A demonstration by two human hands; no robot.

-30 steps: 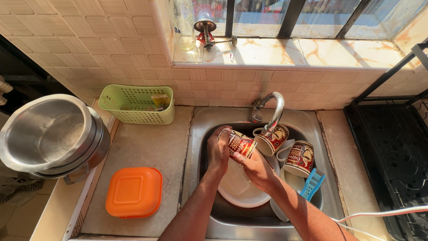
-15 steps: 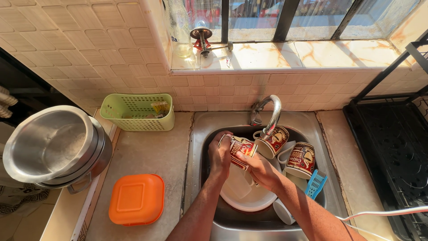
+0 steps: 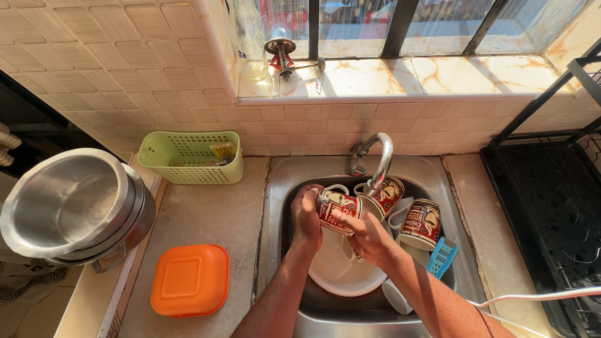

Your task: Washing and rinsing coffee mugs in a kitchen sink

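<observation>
Two hands on one mug point(image 3: 335, 209) over sink point(image 3: 278, 206), under tap point(image 3: 379, 156). Left hand point(image 3: 305, 216) wraps mug's 9 o'clock side; right hand point(image 3: 366, 235) grips its 4 o'clock side. White bowl point(image 3: 341, 275) below. Two more mugs point(image 3: 421, 222) at 3 o'clock. Orange lid point(image 3: 190, 280) at 8 o'clock.

We record both forearms bare, entering from the bottom edge and converging toward the centre. Our left hand point(image 3: 307, 216) is raised with the wrist straight, fingers point(image 3: 311, 195) curled inward and closed in a grip, knuckles uppermost. Our right hand point(image 3: 366, 235) meets it from the right side, wrist bent slightly, fingers point(image 3: 345, 219) wrapped and closed, touching the left hand's fingertips.
</observation>
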